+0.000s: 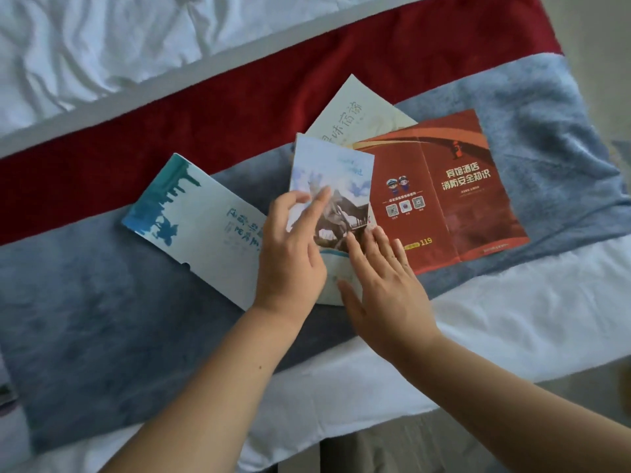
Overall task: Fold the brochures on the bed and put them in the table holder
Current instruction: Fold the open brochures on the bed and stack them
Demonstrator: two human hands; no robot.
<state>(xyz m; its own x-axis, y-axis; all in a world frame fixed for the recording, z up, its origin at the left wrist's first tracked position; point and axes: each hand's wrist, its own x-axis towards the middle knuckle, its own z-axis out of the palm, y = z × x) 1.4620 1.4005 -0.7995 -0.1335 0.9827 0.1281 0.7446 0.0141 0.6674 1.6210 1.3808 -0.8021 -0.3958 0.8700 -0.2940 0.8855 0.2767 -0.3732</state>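
Several brochures lie overlapping on the bed runner. In the middle is a pale blue brochure point(336, 179) with a sky-and-rock picture, its upper panel raised. My left hand point(290, 254) holds that raised panel, thumb behind it and fingers stretched over its face. My right hand point(382, 288) lies flat with straight fingers on the brochure's lower part. A teal-and-white brochure point(194, 223) lies open to the left, partly under my left hand. A red fire-safety brochure point(454, 196) lies open to the right. A cream brochure point(355, 114) pokes out behind both. No table holder is in view.
The brochures rest on a grey-blue and dark red bed runner point(102, 319) across a white bed point(85, 46). The bed's near edge point(341, 425) runs below my forearms, with floor beyond it at the lower right.
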